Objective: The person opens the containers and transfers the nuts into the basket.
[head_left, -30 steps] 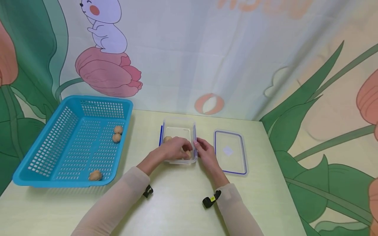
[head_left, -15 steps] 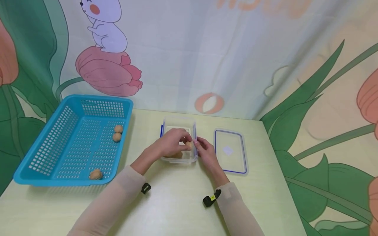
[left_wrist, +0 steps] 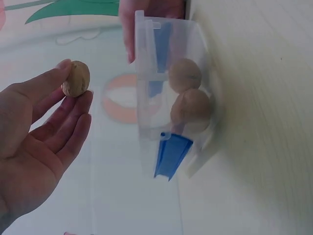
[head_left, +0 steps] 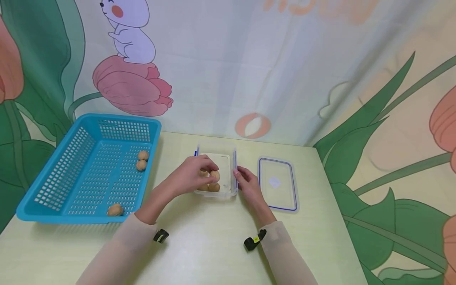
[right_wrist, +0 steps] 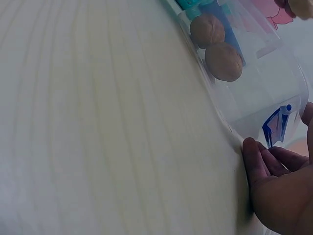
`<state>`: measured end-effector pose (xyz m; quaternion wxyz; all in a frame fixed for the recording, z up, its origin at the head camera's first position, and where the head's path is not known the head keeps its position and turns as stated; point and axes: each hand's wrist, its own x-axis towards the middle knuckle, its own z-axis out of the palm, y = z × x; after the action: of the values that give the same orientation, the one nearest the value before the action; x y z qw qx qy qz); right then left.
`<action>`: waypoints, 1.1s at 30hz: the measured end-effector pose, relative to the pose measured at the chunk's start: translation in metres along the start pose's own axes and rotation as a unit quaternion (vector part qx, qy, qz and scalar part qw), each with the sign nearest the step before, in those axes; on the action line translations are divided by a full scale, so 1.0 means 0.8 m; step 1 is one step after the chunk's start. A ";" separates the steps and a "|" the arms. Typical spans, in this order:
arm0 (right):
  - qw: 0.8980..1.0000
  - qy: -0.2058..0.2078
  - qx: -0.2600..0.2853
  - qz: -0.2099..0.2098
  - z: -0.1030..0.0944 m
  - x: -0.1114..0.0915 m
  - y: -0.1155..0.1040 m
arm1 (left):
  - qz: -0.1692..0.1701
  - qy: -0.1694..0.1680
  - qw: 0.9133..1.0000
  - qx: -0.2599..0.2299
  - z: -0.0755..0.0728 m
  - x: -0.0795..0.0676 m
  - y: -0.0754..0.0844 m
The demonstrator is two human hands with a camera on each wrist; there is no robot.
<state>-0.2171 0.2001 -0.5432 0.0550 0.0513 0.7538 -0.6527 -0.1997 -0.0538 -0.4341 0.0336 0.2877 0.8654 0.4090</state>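
"Where do you have the walnut (left_wrist: 77, 79)?"

"I have it pinched in the left hand (head_left: 192, 174), thumb against fingertips, above the clear container (head_left: 228, 194). I see other walnuts (head_left: 213, 187) lying inside, at the left."

"And the right hand (head_left: 250, 188)?"

"I see it touching the container's right wall; whether it truly grips, I can't tell."

"How will the nut handle?"

"I expect light and hard, with a rough shell that gives decent friction, though a loose pinch could let it roll. I'd take it across its widest part."

"The container?"

"Probably light, stiffish and smooth; I'd steady it low on a wall."
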 end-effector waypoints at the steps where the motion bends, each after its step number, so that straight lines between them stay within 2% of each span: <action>1: 1.000 0.000 0.000 0.001 0.000 0.000 0.000 | 0.003 0.007 1.000 0.003 -0.004 -0.005 0.001; 6: 1.000 -0.006 -0.002 0.005 0.000 0.000 -0.001 | 0.022 0.040 0.999 0.015 -0.026 -0.030 0.000; 11: 1.000 -0.003 0.000 0.000 -0.001 -0.002 -0.002 | 0.017 0.082 0.996 0.025 -0.050 -0.051 -0.002; 17: 1.000 -0.002 0.002 0.002 -0.001 -0.001 0.001 | -0.034 0.110 0.993 0.031 -0.077 -0.077 -0.009; 23: 1.000 -0.001 0.006 0.001 0.000 -0.001 -0.002 | -0.087 0.143 0.985 0.038 -0.099 -0.098 -0.024; 28: 1.000 -0.001 0.011 -0.001 0.002 -0.002 -0.005 | -0.104 0.172 0.978 0.057 -0.112 -0.115 -0.042; 33: 1.000 0.000 0.010 0.000 0.000 -0.004 -0.007 | -0.110 0.186 0.975 0.048 -0.125 -0.127 -0.060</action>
<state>-0.2145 0.1989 -0.5372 0.0543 0.0524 0.7470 -0.6605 -0.1670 -0.1999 -0.4207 -0.0966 0.1109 0.9016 0.4068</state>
